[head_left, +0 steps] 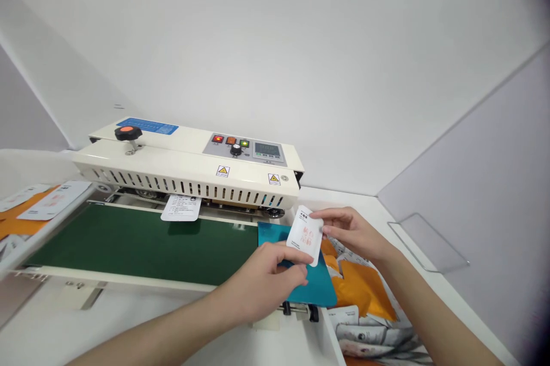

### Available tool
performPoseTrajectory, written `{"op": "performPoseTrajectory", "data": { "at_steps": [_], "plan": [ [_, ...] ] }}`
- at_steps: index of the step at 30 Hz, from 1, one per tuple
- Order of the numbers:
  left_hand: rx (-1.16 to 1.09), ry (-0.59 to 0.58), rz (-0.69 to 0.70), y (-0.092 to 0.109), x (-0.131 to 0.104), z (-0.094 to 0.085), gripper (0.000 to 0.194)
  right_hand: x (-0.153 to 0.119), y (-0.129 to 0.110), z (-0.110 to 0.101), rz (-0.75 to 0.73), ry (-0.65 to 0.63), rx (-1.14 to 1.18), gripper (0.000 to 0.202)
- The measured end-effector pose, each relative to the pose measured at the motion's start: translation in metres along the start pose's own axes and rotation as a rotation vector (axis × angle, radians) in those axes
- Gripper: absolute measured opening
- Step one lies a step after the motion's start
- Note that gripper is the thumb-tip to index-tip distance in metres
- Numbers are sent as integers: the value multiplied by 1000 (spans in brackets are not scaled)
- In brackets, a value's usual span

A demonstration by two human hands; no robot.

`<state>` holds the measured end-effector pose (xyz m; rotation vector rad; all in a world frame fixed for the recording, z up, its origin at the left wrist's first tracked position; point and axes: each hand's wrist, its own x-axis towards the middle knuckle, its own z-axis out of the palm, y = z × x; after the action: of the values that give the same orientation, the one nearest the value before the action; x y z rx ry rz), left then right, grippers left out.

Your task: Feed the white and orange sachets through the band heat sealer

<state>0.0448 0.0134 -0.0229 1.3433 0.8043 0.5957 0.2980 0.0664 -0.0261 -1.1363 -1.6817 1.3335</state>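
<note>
A small white pouch (305, 235) with dark and reddish print is held tilted between both hands, over the blue plate at the right end of the belt. The fingers of my left hand (268, 280) pinch its lower edge. My right hand (354, 231) grips its upper right edge between thumb and fingers. Left of them, another white pouch (181, 209) hangs out from under the front of the cream sealing machine (189, 162), above the green belt (141, 246). Its top edge is hidden inside the machine.
The blue plate (320, 286) lies beside a bin at the right with white and orange pouches (365, 288). More white pouches (55, 201) lie on orange ones at the far left. A wire stand (429, 243) is at the right.
</note>
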Motion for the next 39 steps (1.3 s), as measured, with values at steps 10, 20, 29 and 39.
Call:
{"op": "performPoseTrajectory", "data": {
  "at_steps": [10,20,29,39],
  "plan": [
    [19,13,-52,6,1,0,38,2,-6,6,76,-48,-41,32],
    [-132,-1,-83,1,2,-4,39,4,-2,-9,-48,222,-359,37],
    [-173,25,-127,11,0,-4,35,0,23,-38,176,69,-816,23],
    [-249,43,-137,8,1,-3,31,-11,15,-49,257,-116,-606,29]
  ]
}}
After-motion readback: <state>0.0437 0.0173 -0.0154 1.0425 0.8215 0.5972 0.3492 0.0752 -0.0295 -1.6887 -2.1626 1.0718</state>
